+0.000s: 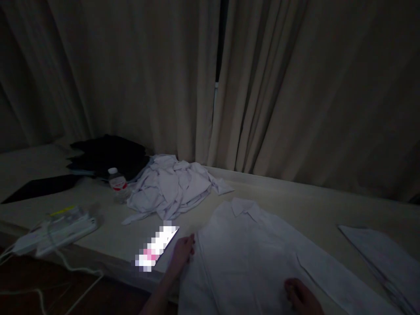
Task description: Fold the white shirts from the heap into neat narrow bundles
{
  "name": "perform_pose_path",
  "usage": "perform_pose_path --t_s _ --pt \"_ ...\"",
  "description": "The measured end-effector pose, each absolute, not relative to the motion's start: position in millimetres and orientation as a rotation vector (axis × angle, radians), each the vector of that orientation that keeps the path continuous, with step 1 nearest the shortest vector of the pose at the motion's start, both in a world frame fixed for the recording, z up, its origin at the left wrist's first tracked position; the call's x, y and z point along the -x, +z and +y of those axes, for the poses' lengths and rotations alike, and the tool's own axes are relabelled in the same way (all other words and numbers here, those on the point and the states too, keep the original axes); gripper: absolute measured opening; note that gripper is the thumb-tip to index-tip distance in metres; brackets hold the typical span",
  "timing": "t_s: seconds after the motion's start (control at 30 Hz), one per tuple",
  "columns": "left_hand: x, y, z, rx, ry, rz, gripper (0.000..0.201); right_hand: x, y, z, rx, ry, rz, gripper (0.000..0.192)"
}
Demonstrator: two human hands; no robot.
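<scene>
Head view, dim light. A white shirt (249, 253) lies spread flat, collar away from the person, on a pale bed (295, 197) that runs along closed curtains (131, 78).

The left hand (182, 253) rests flat on the shirt's left edge, fingers (189, 241) extended and lying on the cloth; its grip is released, with nothing grasped. The right hand (300, 295) lies low on the shirt's front near the lower frame edge; only part of it shows, and whether its grip is clenched or released cannot be told.

Just left of the left hand lies a small lit object (155, 247), blurred beyond recognition. Beyond it, a heap of crumpled white clothes (172, 188) sits on the bed, apart from the spread shirt. A water bottle (117, 183) with a white cap stands upright just beside the heap on its left. Behind the bottle lies a pile of dark clothes (108, 155). At the bed's left end rests a white power strip (57, 229), its cord (78, 273) trailing to the floor. At far right another folded white cloth (380, 253) lies flat, well apart from the shirt.
</scene>
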State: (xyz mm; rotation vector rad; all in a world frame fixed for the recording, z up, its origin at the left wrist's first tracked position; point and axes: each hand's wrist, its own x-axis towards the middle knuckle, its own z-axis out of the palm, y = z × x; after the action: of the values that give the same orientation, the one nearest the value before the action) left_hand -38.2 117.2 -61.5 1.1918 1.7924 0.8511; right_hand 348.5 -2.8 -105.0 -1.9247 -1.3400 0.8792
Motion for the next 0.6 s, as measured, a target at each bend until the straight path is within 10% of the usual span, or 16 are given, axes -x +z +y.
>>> perform_pose_path --t_s 0.6 --pt "46.9 -108.4 174.7 -1.452 0.647 1.967 0.020 -189.0 -103.6 275.4 1.748 0.941 -1.549 0.006"
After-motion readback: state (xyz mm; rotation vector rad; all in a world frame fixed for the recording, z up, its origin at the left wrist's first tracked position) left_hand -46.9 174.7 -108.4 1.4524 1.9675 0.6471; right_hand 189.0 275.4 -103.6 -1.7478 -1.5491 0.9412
